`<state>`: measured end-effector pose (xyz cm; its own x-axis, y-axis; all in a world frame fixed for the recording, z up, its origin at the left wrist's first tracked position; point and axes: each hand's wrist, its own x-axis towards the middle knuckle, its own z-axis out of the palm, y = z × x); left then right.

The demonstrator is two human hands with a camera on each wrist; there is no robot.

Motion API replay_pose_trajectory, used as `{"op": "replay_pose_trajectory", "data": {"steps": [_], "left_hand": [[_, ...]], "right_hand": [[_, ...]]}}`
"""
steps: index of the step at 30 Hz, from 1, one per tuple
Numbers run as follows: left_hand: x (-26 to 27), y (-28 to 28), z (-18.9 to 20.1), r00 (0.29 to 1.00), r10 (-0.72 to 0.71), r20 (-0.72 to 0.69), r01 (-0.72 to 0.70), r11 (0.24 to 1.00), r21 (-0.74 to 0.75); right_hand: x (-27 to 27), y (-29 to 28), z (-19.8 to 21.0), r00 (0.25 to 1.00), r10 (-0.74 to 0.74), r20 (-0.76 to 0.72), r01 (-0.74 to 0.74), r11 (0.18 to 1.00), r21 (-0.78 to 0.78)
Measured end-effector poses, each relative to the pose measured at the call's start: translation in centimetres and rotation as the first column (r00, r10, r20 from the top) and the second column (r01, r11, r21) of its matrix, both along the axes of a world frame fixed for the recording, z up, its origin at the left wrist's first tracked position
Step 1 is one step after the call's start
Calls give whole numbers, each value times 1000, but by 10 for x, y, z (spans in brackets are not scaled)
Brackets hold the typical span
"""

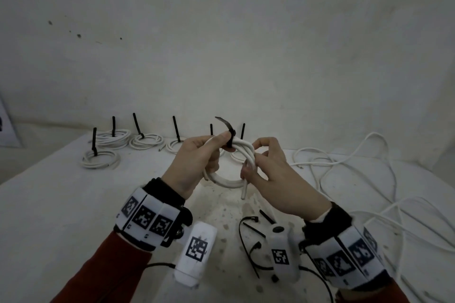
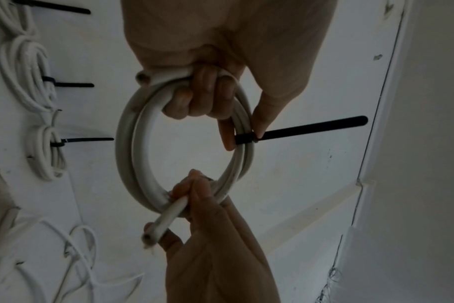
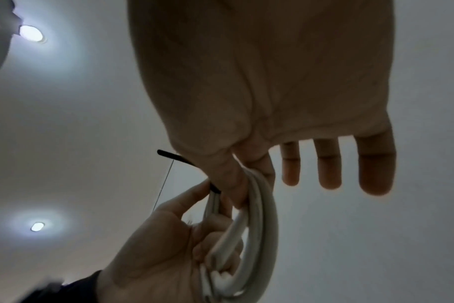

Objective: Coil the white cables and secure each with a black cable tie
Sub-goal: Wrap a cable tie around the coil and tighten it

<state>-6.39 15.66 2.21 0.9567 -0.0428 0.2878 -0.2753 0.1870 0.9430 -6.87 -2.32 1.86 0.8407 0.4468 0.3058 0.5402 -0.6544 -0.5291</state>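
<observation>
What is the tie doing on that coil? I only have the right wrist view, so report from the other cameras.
Observer: The black cable tie is looped round the coil. Its tail sticks straight out, and the left hand pinches at its head.
Operator: Report the cable's free end.
Observer: The free end pokes out of the coil where the right hand pinches it.
Operator: Tell me what is left to coil.
Observer: Loose white cables lie uncoiled on the table, off to the right.
</observation>
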Motion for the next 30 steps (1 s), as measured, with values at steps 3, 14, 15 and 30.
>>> {"op": "replay_pose_trajectory", "data": {"steps": [3, 14, 15, 30], "left_hand": [[3, -2, -4, 999, -25, -19, 25, 1000, 13], [9, 9, -7, 946, -267, -185, 193, 920, -342], [9, 11, -7, 938, -298, -175, 229, 916, -330], [5, 4, -11, 998, -60, -32, 60, 998, -4]], "right_hand": [[3, -2, 0, 997, -49, -59, 54, 995, 79], [8, 5, -5, 865, 36, -500, 366, 638, 678], [8, 5, -4, 856, 52, -515, 375, 622, 687], [6, 2, 1, 869, -2, -495, 389, 622, 680]]}}
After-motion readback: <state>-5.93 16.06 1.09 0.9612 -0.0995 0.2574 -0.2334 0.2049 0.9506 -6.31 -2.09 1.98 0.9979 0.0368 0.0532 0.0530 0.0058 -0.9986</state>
